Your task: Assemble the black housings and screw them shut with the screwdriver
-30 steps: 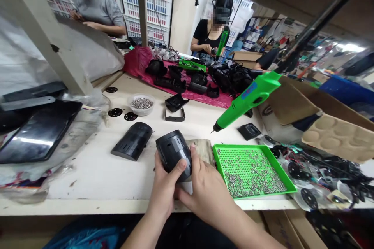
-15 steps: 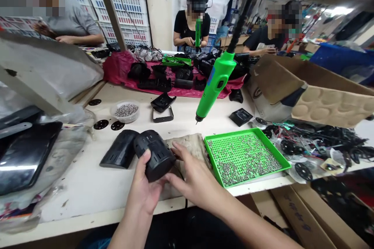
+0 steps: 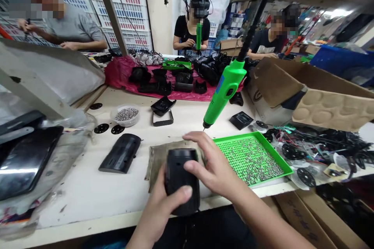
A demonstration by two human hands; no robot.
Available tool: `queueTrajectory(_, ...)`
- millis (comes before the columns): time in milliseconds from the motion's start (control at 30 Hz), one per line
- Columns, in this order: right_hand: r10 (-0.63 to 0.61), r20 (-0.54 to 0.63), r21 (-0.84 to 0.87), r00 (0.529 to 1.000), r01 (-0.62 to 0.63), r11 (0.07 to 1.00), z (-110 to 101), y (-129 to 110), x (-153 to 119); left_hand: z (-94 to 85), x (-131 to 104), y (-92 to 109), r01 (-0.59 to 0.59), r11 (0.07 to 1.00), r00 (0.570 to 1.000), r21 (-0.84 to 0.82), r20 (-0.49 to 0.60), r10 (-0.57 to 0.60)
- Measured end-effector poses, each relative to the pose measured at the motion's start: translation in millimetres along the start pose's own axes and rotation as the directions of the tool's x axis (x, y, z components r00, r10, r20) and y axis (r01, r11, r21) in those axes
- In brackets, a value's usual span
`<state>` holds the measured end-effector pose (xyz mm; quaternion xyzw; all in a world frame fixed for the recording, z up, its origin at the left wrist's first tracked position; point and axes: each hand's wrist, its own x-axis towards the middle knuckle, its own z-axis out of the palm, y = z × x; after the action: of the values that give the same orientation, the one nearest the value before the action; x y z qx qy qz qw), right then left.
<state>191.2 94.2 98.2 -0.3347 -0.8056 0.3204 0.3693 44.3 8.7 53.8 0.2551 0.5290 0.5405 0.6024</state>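
Observation:
A black plastic housing (image 3: 181,175) is upright at the table's front edge. My left hand (image 3: 168,202) is wrapped round its lower left side, thumb across the front. My right hand (image 3: 209,163) touches its upper right with the thumb, the other fingers spread apart behind it. Beneath and behind the housing lies a worn cloth pad (image 3: 157,159). One more black shell (image 3: 120,153) rests on the table to the left. A green electric screwdriver (image 3: 223,93) hangs tip down above the near edge of a green tray of screws (image 3: 289,170).
Behind are a bowl of small metal parts (image 3: 126,115), black discs (image 3: 101,128), a black frame (image 3: 162,118) and a pink sheet (image 3: 117,74) with black parts. At right stand a cardboard box (image 3: 330,105) and tangled wires. Three people sit beyond.
The housing has moved right, away from the other shell, and now stands more upright over the pad. My right thumb has come onto it. The screwdriver appears slightly further right.

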Motion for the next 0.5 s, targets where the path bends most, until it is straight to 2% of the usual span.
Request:
queueTrajectory(67,-0.064,0.15,0.053,0.987,0.057,0.997,0,-1,13,5.0,-4,2,-0.003,0.995,0.995,0.099,0.096,-0.006)
queueTrajectory(133,-0.069,0.267,0.12,0.961,0.038,0.992,4,-1,21,7.5,-5,3,-0.046,0.983,0.994,0.179,0.105,0.028)
queueTrajectory(167,-0.053,0.287,0.139,0.956,0.013,0.99,6,-1,24,7.5,-4,3,-0.07,0.976,0.994,0.206,0.097,0.051)
queueTrajectory(233,0.023,0.247,0.13,0.969,-0.056,0.99,12,-1,24,5.8,-1,1,-0.095,0.967,0.99,0.235,0.126,0.067)
queueTrajectory(333,0.141,0.205,0.113,0.968,-0.167,0.979,19,2,20,1.9,2,-7,-0.065,0.974,0.984,0.217,0.174,0.026)
queueTrajectory(500,0.199,0.324,0.07,0.925,-0.234,0.97,18,1,31,-0.4,-2,-5,-0.05,0.969,0.993,0.242,0.116,0.022)
